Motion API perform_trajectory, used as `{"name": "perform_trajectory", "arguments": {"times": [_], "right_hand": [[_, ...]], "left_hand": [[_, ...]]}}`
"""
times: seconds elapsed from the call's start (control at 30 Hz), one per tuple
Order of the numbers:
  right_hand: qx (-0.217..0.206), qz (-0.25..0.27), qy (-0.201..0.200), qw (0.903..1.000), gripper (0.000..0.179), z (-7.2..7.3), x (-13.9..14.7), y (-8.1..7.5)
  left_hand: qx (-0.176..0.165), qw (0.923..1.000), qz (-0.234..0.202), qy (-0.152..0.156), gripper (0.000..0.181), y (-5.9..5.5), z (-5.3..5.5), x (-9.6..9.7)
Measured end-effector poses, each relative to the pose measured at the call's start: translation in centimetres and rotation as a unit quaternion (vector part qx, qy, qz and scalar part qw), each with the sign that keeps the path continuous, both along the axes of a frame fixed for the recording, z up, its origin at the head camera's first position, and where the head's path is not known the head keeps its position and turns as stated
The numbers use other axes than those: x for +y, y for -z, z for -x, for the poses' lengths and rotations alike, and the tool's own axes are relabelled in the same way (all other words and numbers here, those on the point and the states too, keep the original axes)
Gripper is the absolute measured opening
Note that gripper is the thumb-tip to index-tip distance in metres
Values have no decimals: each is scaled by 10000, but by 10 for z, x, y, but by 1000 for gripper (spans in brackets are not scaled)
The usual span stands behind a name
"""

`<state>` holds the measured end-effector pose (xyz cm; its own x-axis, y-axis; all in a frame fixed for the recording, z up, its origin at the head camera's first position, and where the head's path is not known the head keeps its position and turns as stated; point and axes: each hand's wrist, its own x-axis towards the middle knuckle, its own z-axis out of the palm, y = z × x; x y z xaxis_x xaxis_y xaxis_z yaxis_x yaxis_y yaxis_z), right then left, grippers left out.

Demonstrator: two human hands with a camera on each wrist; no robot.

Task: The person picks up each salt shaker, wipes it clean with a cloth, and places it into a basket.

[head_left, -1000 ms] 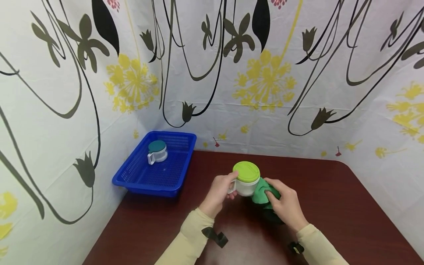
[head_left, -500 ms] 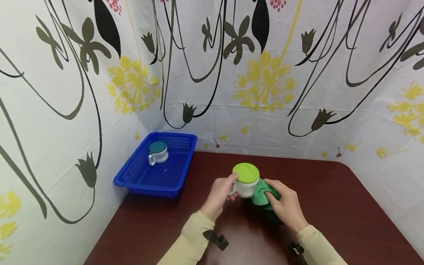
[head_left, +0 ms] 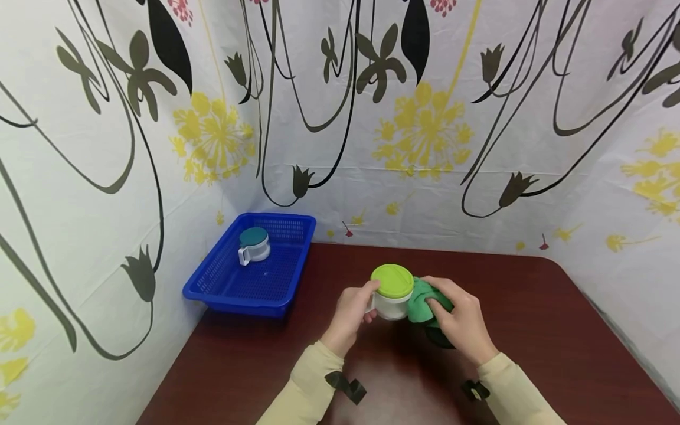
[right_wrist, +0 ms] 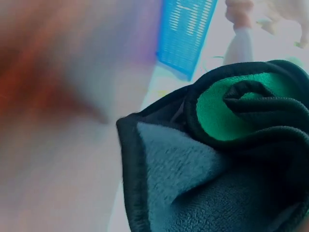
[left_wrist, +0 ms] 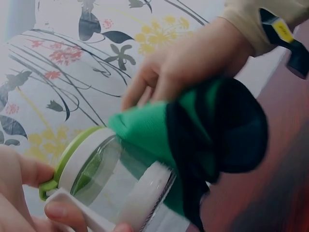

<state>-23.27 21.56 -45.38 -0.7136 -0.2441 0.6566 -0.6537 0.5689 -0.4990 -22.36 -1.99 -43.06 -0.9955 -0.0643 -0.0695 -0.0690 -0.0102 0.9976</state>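
My left hand (head_left: 350, 311) grips the white handle of a clear jar (left_wrist: 111, 179) with a lime-green lid (head_left: 392, 281), tilted above the table. White contents show through its wall in the left wrist view. My right hand (head_left: 461, 316) pinches a folded green cloth (head_left: 423, 301) against the jar's right side. Dark edging and a grey fuzzy face of the cloth (right_wrist: 178, 159) fill much of the right wrist view, where the right hand is mostly hidden. Part of the cloth hangs below the right hand's fingers.
A blue plastic basket (head_left: 265, 304) stands at the table's back left corner. Inside it sits a similar jar with a teal lid (head_left: 254, 237) and white handle. The dark red table (head_left: 504, 283) meets a flower-patterned curtain (head_left: 340, 118) behind and at both sides.
My right hand has shifted the cloth slightly upward along the jar's right side. The jar has moved a little down and left in my left hand. The basket stays put.
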Motion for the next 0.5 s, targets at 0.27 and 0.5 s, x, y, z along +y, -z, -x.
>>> {"name": "perform_trajectory", "arguments": {"times": [0.27,0.5], "right_hand": [[-54,-27,11,10000,60,4,2,-26],[-164,-71,-128,9998,58,2,2,-26]], "left_hand": [[-78,9988,-97,480,48,2,0,-5],[-90,9988,-149,461,51,1,-1,-8]]}}
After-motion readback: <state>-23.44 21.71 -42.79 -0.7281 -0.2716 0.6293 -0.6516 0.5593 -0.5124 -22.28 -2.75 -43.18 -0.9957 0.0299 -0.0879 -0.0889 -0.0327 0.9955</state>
